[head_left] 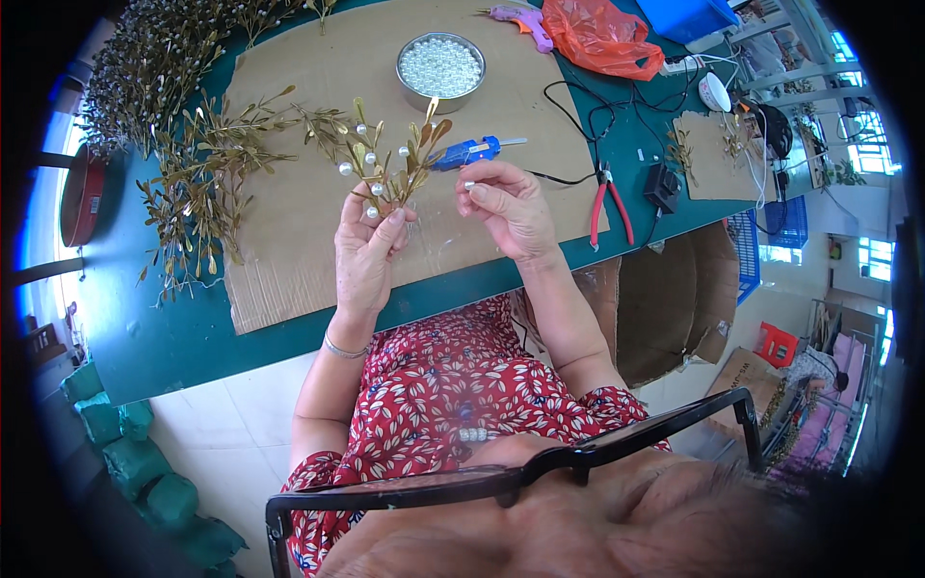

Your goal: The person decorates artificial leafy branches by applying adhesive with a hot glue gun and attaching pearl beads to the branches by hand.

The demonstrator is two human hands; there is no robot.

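My left hand (368, 241) pinches the lower stems of a gold-leaved artificial sprig (394, 173), which stands up from the fingers with several white pearl beads among its leaves. To its right, my right hand (511, 212) is closed in a pinch on a small white pearl bead (469, 186), held a little apart from the sprig. Just beyond the right fingers lies a blue glue gun (469, 152) with a pale stick out of its back end. A round metal bowl (440, 72) full of clear-white beads sits on the cardboard farther away.
Cardboard (289, 279) covers much of the green table (154, 347). Gold sprigs (207, 164) and a dense dark bunch (145, 77) lie left. Right are red-handled pliers (611, 207), a black adapter (662, 187) and cables. A purple glue gun (525, 24) and red plastic bag (597, 39) lie at the back.
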